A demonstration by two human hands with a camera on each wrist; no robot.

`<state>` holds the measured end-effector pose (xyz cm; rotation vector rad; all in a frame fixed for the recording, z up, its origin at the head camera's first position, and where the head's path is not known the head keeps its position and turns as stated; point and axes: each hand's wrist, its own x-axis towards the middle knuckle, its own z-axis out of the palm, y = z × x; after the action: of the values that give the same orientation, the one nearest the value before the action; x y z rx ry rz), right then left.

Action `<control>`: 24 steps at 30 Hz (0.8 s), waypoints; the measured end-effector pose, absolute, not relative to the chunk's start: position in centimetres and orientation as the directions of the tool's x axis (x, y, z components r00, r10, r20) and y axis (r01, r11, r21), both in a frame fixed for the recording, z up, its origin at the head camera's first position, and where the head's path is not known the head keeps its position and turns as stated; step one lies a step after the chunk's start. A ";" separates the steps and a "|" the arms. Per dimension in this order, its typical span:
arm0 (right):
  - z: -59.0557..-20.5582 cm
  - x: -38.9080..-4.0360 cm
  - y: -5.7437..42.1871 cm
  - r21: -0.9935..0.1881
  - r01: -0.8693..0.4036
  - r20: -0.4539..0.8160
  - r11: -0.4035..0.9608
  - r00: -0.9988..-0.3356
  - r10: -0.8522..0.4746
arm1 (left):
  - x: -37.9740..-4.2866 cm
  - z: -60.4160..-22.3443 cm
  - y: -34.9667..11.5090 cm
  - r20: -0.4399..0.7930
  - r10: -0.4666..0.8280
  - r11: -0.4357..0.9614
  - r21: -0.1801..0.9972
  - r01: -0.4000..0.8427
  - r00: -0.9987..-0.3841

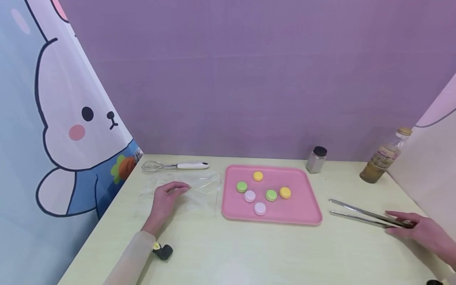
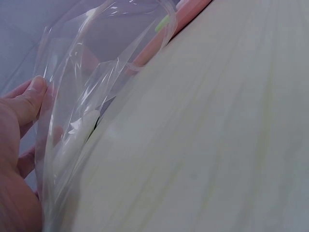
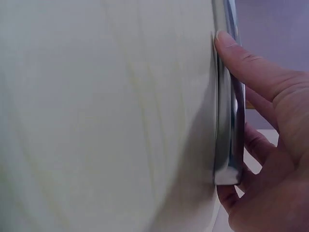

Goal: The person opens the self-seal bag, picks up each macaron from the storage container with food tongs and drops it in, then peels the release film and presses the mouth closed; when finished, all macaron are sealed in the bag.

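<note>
My left hand [image 1: 166, 201] pinches the edge of a clear plastic bag [image 1: 204, 184], which spreads over the table left of the tray. In the left wrist view the thumb and index finger hold the film [image 2: 72, 96], its upper side lifted into loose folds. At the far right, my right hand [image 1: 424, 231] grips the metal tongs [image 1: 370, 215] near their joined end; their two arms stand apart and point left. The right wrist view shows the thumb along one side of the tongs [image 3: 224, 121], with the other fingers behind.
A pink tray [image 1: 310, 215] between the hands bears several macarons [image 1: 260, 208] in yellow, green and pale purple. A whisk [image 1: 192, 166] lies behind the bag. Toward the back right stand a black-capped jar [image 1: 316, 162] and a glass bottle [image 1: 381, 160], with the purple wall behind.
</note>
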<state>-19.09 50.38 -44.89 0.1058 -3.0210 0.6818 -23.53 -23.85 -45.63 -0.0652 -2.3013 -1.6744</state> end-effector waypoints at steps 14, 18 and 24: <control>-45.7 -19.3 49.7 -0.375 -0.200 0.174 0.905 -0.974 -0.143 | -23.6 -45.6 -23.8 0.273 -0.133 0.330 0.919 0.217 -0.953; -45.6 -19.3 49.6 -0.370 -0.203 0.187 0.907 -0.972 -0.142 | -23.6 -45.6 -23.8 0.272 -0.130 0.324 0.920 0.218 -0.953; -45.5 -18.7 49.4 -0.375 -0.201 0.200 0.905 -0.971 -0.133 | -23.6 -45.8 -23.8 0.282 -0.130 0.320 0.919 0.229 -0.950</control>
<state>-18.75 49.43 -45.53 0.2563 -2.8990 0.5972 -23.61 -23.75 -45.76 -0.0890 -2.2862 -1.6686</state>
